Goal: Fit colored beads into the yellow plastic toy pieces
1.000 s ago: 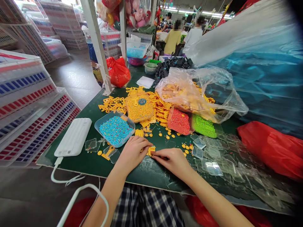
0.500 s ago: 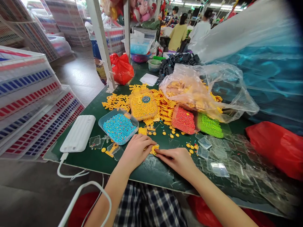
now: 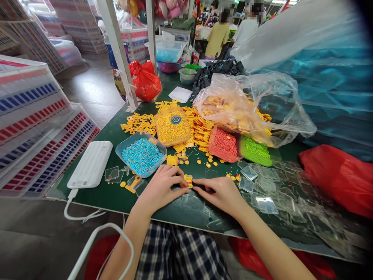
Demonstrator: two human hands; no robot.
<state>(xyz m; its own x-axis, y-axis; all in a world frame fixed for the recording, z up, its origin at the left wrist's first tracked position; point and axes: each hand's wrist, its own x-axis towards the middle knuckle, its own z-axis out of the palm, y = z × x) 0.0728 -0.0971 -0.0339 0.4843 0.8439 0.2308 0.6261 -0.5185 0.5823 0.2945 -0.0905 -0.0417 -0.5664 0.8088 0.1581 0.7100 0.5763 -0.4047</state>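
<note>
Between the fingertips of both hands, low over the green table, is a small yellow plastic piece with rows of red, blue and yellow beads on it. My left hand grips its left side between thumb and fingers. My right hand is closed at its right edge, thumb and index fingertips touching or nearly touching it. Just beyond the left hand lies a tub of blue beads. A tub of yellow beads with a dark round disc stands on a heap of yellow plastic parts.
Tubs of red beads and green beads stand at the back right. Clear square plastic pieces spread to the right. A white power bank with a cable lies left. Behind are a clear plastic bag and black parts.
My fingers have drawn apart slightly around the yellow piece, so its coloured bead rows now show. The whole view has shifted a little.
</note>
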